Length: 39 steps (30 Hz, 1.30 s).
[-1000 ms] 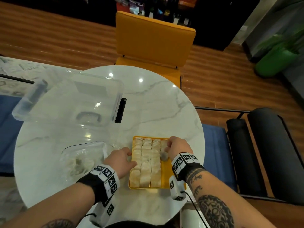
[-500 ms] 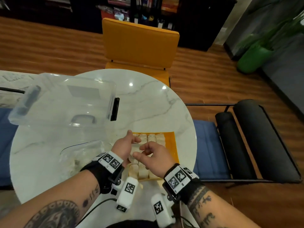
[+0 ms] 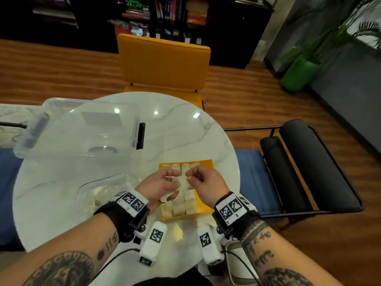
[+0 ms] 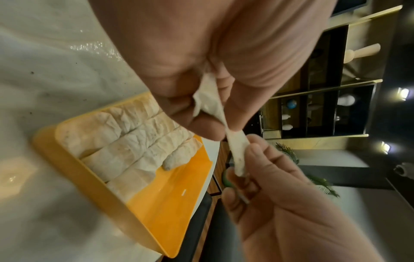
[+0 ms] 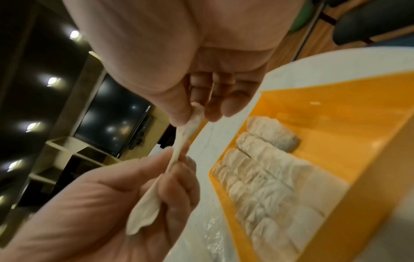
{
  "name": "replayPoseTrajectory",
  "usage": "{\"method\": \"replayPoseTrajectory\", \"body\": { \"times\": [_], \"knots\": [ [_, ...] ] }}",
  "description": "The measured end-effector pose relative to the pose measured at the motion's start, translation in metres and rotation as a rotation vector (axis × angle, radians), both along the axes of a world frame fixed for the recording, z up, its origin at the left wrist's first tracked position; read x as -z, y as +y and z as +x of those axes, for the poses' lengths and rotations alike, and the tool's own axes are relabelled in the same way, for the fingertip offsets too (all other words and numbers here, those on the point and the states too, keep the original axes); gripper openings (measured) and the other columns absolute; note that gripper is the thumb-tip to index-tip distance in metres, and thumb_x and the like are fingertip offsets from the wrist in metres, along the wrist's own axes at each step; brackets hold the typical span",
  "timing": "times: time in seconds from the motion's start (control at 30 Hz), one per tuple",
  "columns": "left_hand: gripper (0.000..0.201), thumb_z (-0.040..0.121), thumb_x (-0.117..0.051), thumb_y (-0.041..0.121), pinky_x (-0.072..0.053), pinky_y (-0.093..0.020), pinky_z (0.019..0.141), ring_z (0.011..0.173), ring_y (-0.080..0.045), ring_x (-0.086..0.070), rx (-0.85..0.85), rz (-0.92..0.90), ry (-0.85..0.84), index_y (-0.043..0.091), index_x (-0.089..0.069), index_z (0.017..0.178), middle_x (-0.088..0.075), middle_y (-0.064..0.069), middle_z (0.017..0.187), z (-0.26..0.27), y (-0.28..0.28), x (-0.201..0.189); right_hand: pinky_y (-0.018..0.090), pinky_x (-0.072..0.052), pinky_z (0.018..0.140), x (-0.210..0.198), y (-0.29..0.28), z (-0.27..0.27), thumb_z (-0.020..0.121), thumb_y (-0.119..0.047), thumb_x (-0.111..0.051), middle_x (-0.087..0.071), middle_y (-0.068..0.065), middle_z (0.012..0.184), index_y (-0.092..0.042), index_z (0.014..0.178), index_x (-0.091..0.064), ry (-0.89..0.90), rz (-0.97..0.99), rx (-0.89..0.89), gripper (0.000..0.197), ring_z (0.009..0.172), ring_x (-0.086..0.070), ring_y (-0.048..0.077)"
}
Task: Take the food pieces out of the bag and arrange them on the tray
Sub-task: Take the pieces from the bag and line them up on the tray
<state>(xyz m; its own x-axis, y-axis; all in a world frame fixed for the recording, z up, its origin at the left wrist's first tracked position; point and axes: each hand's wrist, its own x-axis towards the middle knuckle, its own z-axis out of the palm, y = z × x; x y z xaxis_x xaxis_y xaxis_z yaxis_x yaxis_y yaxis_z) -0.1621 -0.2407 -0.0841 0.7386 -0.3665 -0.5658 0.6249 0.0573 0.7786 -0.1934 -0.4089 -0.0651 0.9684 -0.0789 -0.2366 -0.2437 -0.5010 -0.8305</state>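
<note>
Left hand: my left hand (image 3: 158,185) pinches one end of a thin, pale, limp sheet of food (image 3: 181,182), thumb and fingers curled onto it.
Right hand: my right hand (image 3: 204,182) pinches the other end between thumb and forefinger; the sheet hangs stretched between both hands, above the tray.
Tray: the shallow yellow plastic tray (image 3: 206,164) sits on the round white marble worktop (image 3: 175,131), holding three full rows of pale rolled food pieces (image 3: 179,205) and one piece in a fourth row; its right strip is bare.
Bag: the clear plastic bag (image 3: 103,190) lies just left of the tray, some pale pieces inside.
Change: a second ago both hands rested on the tray at the rows; now they are raised and share the sheet.
Meaning: I judge this piece is being straightened or rolled before it joins the fourth row.
Progress: well along, not finished.
Other: a clear plastic storage box (image 3: 82,129) stands at the worktop's far left.
</note>
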Motion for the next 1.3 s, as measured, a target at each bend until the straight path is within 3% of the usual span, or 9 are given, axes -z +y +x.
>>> {"method": "replayPoseTrajectory", "body": {
  "times": [0.13,0.33,0.43,0.5,0.67,0.77,1.03,1.17,1.3],
  "knots": [
    [0.006,0.093,-0.062,0.002,-0.042,-0.02,0.045,0.048,-0.01,-0.05,0.235,0.136,-0.172,0.003,-0.06,0.098,-0.051,-0.006,0.067,-0.008,0.001,-0.002,0.009,-0.044,0.066,-0.016,-0.003,0.004,0.091,-0.017,-0.068,-0.064,-0.009,0.088,-0.032,0.098,-0.061,-0.072,-0.077,-0.092,0.018,0.076,-0.06,0.004],
    [0.006,0.092,-0.067,0.013,-0.044,-0.026,0.049,0.05,-0.011,-0.051,0.204,0.267,-0.338,0.011,-0.064,0.087,-0.057,-0.007,0.073,-0.007,0.001,0.003,0.027,-0.056,0.077,-0.02,-0.006,0.004,0.086,-0.025,-0.075,-0.068,-0.009,0.095,-0.031,0.107,-0.065,-0.111,-0.024,-0.067,0.024,0.079,-0.067,0.014],
    [0.009,0.089,-0.071,0.011,-0.043,-0.025,0.047,0.047,-0.011,-0.049,0.212,0.253,-0.328,0.011,-0.064,0.083,-0.054,-0.002,0.064,-0.008,0.001,0.007,0.027,-0.056,0.073,-0.012,-0.008,-0.001,0.09,-0.017,-0.07,-0.069,-0.005,0.083,-0.023,0.096,-0.067,-0.057,-0.045,-0.11,0.009,0.072,-0.068,0.013],
    [0.013,0.087,-0.074,0.015,-0.043,-0.024,0.045,0.045,-0.01,-0.048,0.242,0.299,-0.328,0.015,-0.064,0.079,-0.056,0.005,0.058,-0.007,0.002,0.01,0.026,-0.054,0.074,-0.007,-0.01,-0.004,0.091,-0.019,-0.068,-0.066,-0.011,0.076,-0.033,0.084,-0.062,-0.051,-0.115,-0.114,0.017,0.074,-0.068,0.012],
    [0.02,0.093,-0.062,0.043,-0.044,-0.023,0.044,0.049,-0.014,-0.054,0.237,0.689,-0.359,0.023,-0.064,0.091,-0.063,0.0,0.07,0.004,0.016,0.021,0.014,-0.044,0.068,-0.001,-0.037,0.004,0.094,-0.023,-0.063,-0.064,-0.012,0.083,-0.029,0.092,-0.062,0.001,-0.278,-0.097,0.007,0.08,-0.061,0.008],
    [0.028,0.091,-0.06,0.049,-0.046,-0.023,0.046,0.054,-0.018,-0.061,0.182,0.845,-0.316,0.022,-0.059,0.1,-0.067,-0.003,0.077,0.009,0.02,0.03,0.022,-0.042,0.066,0.003,-0.056,0.017,0.096,-0.022,-0.059,-0.064,-0.006,0.086,-0.022,0.099,-0.065,0.064,-0.373,-0.102,0.007,0.08,-0.059,0.014],
    [0.046,0.088,-0.066,0.04,-0.046,-0.026,0.078,0.101,-0.02,-0.062,0.287,1.045,-0.294,0.02,-0.056,0.128,-0.065,-0.005,0.12,0.016,0.011,0.047,0.031,-0.054,0.076,0.037,-0.055,0.051,0.089,-0.022,-0.063,-0.066,-0.002,0.093,-0.029,0.086,-0.061,0.304,-0.622,-0.308,0.008,0.084,-0.063,0.02],
    [0.04,0.09,-0.063,0.037,-0.047,-0.026,0.078,0.104,-0.021,-0.063,0.294,1.07,-0.261,0.021,-0.058,0.127,-0.065,-0.004,0.119,0.016,0.011,0.051,0.029,-0.052,0.073,0.049,-0.051,0.063,0.092,-0.021,-0.062,-0.065,0.001,0.096,-0.023,0.098,-0.067,0.366,-0.657,-0.308,0.008,0.083,-0.063,0.022],
    [0.04,0.089,-0.065,0.037,-0.046,-0.025,0.08,0.106,-0.021,-0.063,0.279,1.078,-0.257,0.022,-0.059,0.126,-0.066,-0.004,0.119,0.016,0.012,0.053,0.031,-0.055,0.083,0.056,-0.048,0.074,0.093,-0.018,-0.06,-0.069,0.007,0.107,-0.023,0.104,-0.068,0.365,-0.695,-0.27,0.014,0.097,-0.065,0.026]
  ]
}}
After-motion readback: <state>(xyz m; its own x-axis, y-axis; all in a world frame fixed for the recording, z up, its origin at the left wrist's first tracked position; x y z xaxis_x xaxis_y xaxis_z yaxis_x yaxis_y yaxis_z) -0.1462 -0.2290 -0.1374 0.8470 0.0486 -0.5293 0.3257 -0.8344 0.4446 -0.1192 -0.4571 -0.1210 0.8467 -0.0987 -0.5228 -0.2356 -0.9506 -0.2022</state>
